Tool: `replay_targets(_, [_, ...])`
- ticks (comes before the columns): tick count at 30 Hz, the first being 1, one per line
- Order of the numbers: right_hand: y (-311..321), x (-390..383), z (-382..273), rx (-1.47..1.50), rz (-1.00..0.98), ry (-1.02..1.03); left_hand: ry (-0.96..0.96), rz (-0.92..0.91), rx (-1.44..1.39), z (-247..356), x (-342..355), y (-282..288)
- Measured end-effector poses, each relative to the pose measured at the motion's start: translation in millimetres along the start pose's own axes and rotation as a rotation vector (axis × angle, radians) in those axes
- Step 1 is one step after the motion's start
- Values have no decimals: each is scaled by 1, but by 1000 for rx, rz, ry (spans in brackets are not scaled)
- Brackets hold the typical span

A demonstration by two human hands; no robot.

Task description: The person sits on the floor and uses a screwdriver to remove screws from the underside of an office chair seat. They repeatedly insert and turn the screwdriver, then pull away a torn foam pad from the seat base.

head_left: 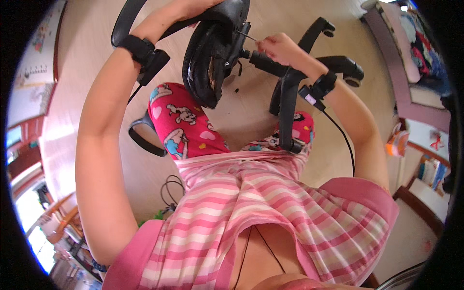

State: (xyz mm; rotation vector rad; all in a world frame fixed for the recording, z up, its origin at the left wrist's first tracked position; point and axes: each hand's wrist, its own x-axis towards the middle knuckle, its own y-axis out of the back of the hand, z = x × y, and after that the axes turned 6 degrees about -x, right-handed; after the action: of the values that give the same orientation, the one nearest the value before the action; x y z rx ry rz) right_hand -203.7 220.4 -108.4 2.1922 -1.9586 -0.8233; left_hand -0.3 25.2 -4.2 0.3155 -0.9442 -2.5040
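Observation:
A black office chair lies tipped on its side on the floor, with the edge and underside of its seat [197, 67] turned toward me. At the top edge of the view my left hand [195, 6] is closed around the chair's curved black armrest [212, 14]; most of its fingers are hidden. My right hand [279, 48] is closed on a thin metal tool [247, 35], whose shaft reaches to the mounting plate [237, 46] under the seat. Its handle is covered by the fingers. The star-shaped wheel base [288, 92] extends to the right, below my right hand.
Another black loop-shaped part [145, 140] is on the floor beside my left knee. A small dark piece [237, 90] lies between the knees. Dark cables [171, 191] curl at my left side. A bed [386, 53] with clothes on it stands at the right.

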Motion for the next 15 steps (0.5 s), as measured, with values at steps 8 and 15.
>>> replay_targets(8, [13,28,29,1331,-573,-295,231,-142,-11,-31,37,8])
replay_targets(15, [4,47,7,-72,-68,-129,284,-85,-49,-41,21,10])
